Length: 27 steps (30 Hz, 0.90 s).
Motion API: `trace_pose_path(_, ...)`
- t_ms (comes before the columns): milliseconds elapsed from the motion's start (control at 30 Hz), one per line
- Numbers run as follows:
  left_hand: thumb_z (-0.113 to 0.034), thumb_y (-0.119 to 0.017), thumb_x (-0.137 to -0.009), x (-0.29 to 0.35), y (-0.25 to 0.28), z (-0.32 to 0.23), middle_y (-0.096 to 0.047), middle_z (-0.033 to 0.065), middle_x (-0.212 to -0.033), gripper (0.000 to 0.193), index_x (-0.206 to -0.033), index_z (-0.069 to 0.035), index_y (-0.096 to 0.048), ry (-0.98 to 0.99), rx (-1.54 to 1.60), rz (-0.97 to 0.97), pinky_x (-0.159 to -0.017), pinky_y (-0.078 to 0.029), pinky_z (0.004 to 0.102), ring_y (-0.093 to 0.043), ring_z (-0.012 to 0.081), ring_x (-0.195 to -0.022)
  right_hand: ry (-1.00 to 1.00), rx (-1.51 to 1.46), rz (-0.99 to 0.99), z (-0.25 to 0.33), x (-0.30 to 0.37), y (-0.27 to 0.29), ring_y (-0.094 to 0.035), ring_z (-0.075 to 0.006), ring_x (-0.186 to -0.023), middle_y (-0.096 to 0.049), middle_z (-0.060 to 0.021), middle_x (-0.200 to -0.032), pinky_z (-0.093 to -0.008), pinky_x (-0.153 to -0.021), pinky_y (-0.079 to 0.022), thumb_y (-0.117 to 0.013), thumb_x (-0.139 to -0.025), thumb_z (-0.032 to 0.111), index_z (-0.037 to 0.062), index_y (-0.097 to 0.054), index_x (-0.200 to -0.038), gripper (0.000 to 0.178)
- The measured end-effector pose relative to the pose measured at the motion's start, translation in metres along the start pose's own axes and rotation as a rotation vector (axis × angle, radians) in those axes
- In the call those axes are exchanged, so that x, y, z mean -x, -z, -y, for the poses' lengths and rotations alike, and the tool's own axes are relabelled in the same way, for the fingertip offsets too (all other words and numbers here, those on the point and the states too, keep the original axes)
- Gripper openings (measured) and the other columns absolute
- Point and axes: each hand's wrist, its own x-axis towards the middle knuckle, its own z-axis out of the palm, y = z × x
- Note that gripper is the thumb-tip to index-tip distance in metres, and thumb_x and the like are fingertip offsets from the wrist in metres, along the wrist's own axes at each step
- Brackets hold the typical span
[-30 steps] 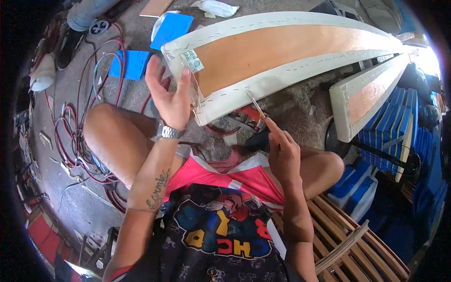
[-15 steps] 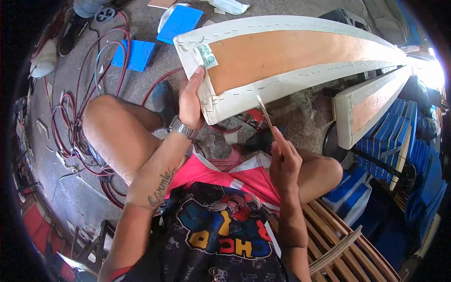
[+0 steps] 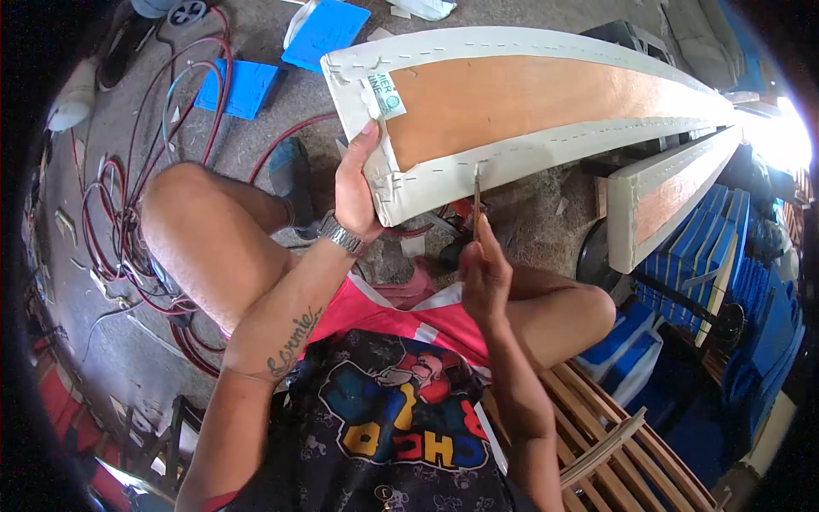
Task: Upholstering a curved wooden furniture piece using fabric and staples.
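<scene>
My left hand [image 3: 356,194] grips the near end of a long, curved upholstered panel [image 3: 546,98], its thumb on top of the edge. White cover material is folded over the panel's border and fixed with rows of staples [image 3: 414,177], around a brown board middle. In my right hand [image 3: 488,277] is a slim, thin-bladed hand tool [image 3: 477,203], pointing away from me. Its pale tip is at the white border nearest me, by the staple line. Whether the tip touches the material I cannot tell. A printed label [image 3: 388,96] sits near the gripped end.
A second white-edged panel [image 3: 627,218] stands at the right, close to stacked blue striped pieces [image 3: 695,256]. Tangled red hoses [image 3: 119,213] cover the floor at left. Two blue pieces [image 3: 237,88] lie beyond. Wooden slats [image 3: 614,435] are at my lower right.
My right hand has moved left and slightly forward, and the tool now stands more upright, its tip at the border. The gripped panel end has shifted slightly right; my left hand keeps its hold.
</scene>
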Motion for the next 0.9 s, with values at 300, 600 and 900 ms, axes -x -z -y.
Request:
trace_pose_path(300,-0.033,-0.044,-0.094,0.001,0.002,-0.004,-0.054,0.0152,-0.125,0.050,-0.133,-0.002,-0.040,0.029,0.044,0.036,-0.092,-0.048,0.0391,-0.058,0.0270,-0.109,0.127,0.650,0.208,0.095,-0.012,0.029,-0.056,-0.0286,-0.060,-0.055,-0.0148,-0.073,-0.0370,-0.056,-0.047,-0.054,-0.085,-0.003,0.0159,-0.056,-0.126,0.045)
trace_pose_path(600,-0.031,-0.041,-0.094,-0.001,0.004,-0.004,-0.053,0.0163,-0.126,0.048,-0.133,-0.001,-0.039,0.040,0.081,0.061,-0.094,-0.046,0.0401,-0.057,0.0279,-0.110,0.025,1.088,0.504,0.175,-0.052,0.036,-0.062,-0.0337,-0.068,-0.063,-0.0158,-0.080,-0.0413,-0.060,-0.050,-0.055,-0.083,0.004,0.0182,-0.061,-0.119,0.040)
trace_pose_path(900,-0.030,-0.044,-0.093,-0.014,-0.003,-0.008,-0.056,0.0133,-0.122,0.046,-0.129,-0.002,-0.044,-0.034,0.020,-0.034,-0.092,-0.047,0.0386,-0.059,0.0258,-0.106,0.070,0.847,0.380,0.118,-0.036,0.026,-0.061,-0.0365,-0.065,-0.057,-0.0156,-0.075,-0.0463,-0.059,-0.050,-0.049,-0.089,0.009,0.0210,-0.049,-0.131,0.045)
